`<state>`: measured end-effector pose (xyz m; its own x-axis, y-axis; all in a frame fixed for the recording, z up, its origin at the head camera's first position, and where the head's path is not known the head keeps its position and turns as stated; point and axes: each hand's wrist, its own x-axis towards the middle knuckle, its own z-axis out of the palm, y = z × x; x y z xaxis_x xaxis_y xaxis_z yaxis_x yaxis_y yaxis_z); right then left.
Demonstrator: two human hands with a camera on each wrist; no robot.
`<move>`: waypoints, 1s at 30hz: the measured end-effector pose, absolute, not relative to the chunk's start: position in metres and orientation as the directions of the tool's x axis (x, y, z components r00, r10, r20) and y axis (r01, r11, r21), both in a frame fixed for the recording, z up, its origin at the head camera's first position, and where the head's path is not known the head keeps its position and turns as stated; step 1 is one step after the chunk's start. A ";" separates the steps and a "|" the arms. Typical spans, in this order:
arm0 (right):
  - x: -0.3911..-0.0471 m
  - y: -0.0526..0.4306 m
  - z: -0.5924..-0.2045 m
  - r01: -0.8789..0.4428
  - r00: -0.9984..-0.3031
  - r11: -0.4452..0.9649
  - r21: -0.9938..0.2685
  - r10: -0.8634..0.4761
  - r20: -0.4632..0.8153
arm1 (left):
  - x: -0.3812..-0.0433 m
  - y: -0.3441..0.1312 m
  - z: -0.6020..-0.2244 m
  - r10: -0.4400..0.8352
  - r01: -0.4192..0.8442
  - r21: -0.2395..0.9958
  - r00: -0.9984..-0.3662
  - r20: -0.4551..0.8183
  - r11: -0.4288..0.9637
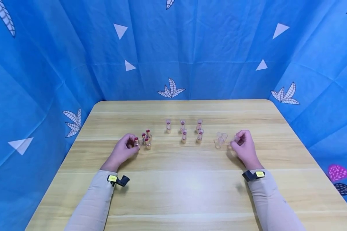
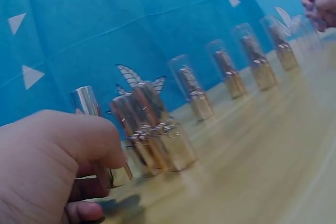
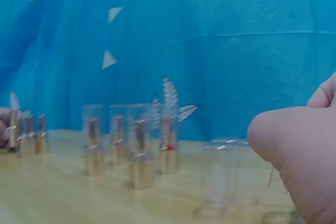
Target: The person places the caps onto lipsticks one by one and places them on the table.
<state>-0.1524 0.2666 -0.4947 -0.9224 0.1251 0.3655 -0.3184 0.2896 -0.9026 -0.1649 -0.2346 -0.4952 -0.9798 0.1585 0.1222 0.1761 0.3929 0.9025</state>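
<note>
A gold lipstick (image 1: 137,142), beside three upright tubes (image 1: 147,143), is pinched by the left hand (image 1: 122,150), and a clear cap (image 1: 236,138) is seemingly pinched by the right hand (image 1: 246,148). Those tubes could be toppled by a sideways drag of the lipstick. Bare desk (image 1: 185,195) is offered nearer the person, its edges well apart from both hands.

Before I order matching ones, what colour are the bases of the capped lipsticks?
Shiny gold; the capped lipsticks' bases show best in the left wrist view.
</note>
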 end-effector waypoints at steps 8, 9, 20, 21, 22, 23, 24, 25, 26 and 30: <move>-0.162 0.286 -0.489 -0.389 -0.835 0.032 -0.921 0.409 0.367 | -0.169 -0.243 -0.482 -0.004 0.182 0.983 -0.983 0.182 0.015; -0.163 0.288 -0.487 -0.416 -0.816 -0.025 -0.909 0.451 0.361 | -0.169 -0.243 -0.479 -0.022 0.190 0.982 -0.982 0.190 -0.009; -0.182 0.298 -0.451 -0.694 -0.696 -0.531 -0.485 0.666 0.268 | -0.175 -0.234 -0.427 -0.152 0.425 0.878 -0.904 0.399 -0.222; -0.183 0.295 -0.447 -0.693 -0.698 -0.548 -0.468 0.672 0.247 | -0.175 -0.233 -0.422 -0.164 0.441 0.868 -0.896 0.412 -0.228; -0.185 0.292 -0.444 -0.687 -0.705 -0.569 -0.452 0.674 0.223 | -0.175 -0.232 -0.418 -0.175 0.456 0.858 -0.889 0.423 -0.238; -0.186 0.288 -0.440 -0.682 -0.711 -0.587 -0.436 0.673 0.206 | -0.174 -0.231 -0.414 -0.182 0.469 0.847 -0.882 0.435 -0.250; -0.188 0.284 -0.436 -0.677 -0.717 -0.604 -0.421 0.670 0.191 | -0.174 -0.230 -0.410 -0.187 0.480 0.840 -0.876 0.444 -0.253; -0.189 0.281 -0.432 -0.672 -0.723 -0.618 -0.408 0.668 0.178 | -0.174 -0.228 -0.406 -0.185 0.488 0.834 -0.872 0.453 -0.257; -0.190 0.276 -0.428 -0.671 -0.726 -0.631 -0.390 0.667 0.169 | -0.174 -0.226 -0.403 -0.181 0.496 0.830 -0.868 0.463 -0.257; -0.194 0.255 -0.411 -0.677 -0.726 -0.655 -0.335 0.669 0.159 | -0.172 -0.212 -0.390 -0.129 0.518 0.824 -0.855 0.502 -0.230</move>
<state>-0.1940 0.2553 -0.4107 -0.7259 0.6692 0.1588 -0.6772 -0.6550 -0.3352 -0.1722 -0.2123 -0.3895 -0.8552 -0.1292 0.5019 0.5182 -0.2301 0.8237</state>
